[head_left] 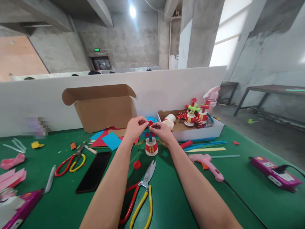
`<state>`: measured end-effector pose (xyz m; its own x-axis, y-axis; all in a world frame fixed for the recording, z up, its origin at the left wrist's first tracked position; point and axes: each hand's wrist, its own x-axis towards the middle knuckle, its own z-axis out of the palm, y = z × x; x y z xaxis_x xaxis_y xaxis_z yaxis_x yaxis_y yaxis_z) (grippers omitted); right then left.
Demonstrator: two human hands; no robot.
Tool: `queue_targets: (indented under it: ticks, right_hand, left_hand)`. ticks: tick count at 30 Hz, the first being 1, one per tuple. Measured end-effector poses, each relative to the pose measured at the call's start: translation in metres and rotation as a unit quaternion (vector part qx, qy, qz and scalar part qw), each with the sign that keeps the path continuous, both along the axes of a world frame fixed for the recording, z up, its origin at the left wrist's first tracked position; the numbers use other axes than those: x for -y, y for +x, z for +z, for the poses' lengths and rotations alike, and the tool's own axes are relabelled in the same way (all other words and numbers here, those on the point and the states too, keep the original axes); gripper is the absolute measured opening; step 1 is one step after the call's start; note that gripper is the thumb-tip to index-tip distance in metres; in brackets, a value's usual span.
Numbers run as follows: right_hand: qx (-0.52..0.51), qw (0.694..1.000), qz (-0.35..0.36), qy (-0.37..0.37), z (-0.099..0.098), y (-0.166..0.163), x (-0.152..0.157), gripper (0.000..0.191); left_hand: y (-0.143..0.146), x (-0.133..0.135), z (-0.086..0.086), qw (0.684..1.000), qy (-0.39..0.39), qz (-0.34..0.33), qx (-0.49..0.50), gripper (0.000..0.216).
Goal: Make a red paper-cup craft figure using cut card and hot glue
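Above an upside-down paper cup [152, 149] with red and white sides and a gold label, my two hands meet. My left hand [136, 128] pinches a small red round piece [150, 123]. Close against its lower side, the fingers of my right hand [163, 131] are closed on the same piece. A blue stem with a blue crosspiece bearing red dots stands on the cup, and folded paper-spring arms [140, 142] stick out at both sides. A red bottle cap [137, 164] lies in front of the cup, near open scissors [145, 184] with red and yellow handles.
At the back right, a white box [200, 133] holds several finished cup figures and paper cups. A pink glue gun [209, 163] with its cord lies at right, near a purple power strip [274, 173]. At left are a phone [94, 171], smaller scissors [71, 162] and coloured paper [111, 141].
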<state>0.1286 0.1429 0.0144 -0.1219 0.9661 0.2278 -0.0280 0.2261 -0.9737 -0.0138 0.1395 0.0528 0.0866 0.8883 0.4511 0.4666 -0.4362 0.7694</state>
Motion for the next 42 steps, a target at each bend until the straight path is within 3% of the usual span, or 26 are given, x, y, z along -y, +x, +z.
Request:
queue_targets:
  ticks: [6, 22, 31, 37, 42]
  right_hand:
    - [-0.004, 1.000, 0.001, -0.010, 0.001, 0.000, 0.001, 0.014]
    - [-0.013, 1.000, 0.027, 0.004, 0.002, 0.003, 0.002, 0.028]
    - [0.003, 1.000, 0.004, 0.008, 0.004, 0.008, 0.002, 0.029]
    - [-0.004, 1.000, 0.024, 0.000, 0.004, 0.006, 0.003, 0.036]
    - [-0.009, 0.999, 0.034, 0.010, 0.000, 0.002, -0.001, 0.031]
  left_hand:
    - [0.000, 0.001, 0.000, 1.000, 0.000, 0.002, 0.003, 0.014]
    - [0.000, -0.001, -0.001, 1.000, -0.008, 0.003, 0.012, 0.016]
    - [-0.007, -0.003, 0.000, 0.999, 0.010, 0.012, 0.034, 0.026]
    - [-0.010, -0.007, -0.002, 0.999, 0.019, 0.019, 0.045, 0.030]
    - [-0.007, -0.009, -0.006, 1.000, 0.009, 0.011, 0.024, 0.028]
